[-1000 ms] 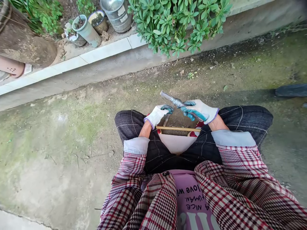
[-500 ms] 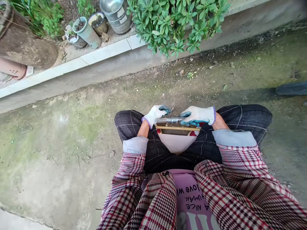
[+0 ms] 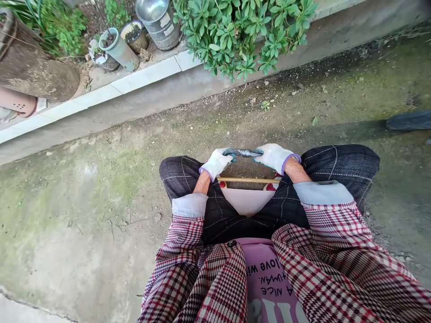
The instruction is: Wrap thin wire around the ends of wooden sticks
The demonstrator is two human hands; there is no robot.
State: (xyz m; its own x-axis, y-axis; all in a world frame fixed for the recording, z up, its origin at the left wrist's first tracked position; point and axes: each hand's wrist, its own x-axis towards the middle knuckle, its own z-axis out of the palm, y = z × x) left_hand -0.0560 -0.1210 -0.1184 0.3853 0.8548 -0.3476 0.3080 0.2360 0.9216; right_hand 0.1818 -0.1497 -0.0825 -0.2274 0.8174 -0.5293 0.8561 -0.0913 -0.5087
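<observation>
A short metal rod wound with silvery wire [image 3: 244,153] lies level between my gloved hands, with its middle showing and its ends hidden. My left hand [image 3: 217,163] and my right hand [image 3: 274,158] both grip it. Each wears a white glove with teal-coated fingers. Below the hands, a thin wooden bar [image 3: 247,180] runs across over my lap, apart from the rod.
I sit with dark checked trousers on my knees [image 3: 340,163], above mossy concrete ground [image 3: 101,215]. A white-tiled kerb [image 3: 144,76] runs behind it, with potted plants and a metal bucket [image 3: 158,22]. A dark shoe [image 3: 409,121] shows at the right edge.
The rod has swung from slanted to level across my hands. My hands have drawn closer together and moved slightly away from my body, so less of the rod shows.
</observation>
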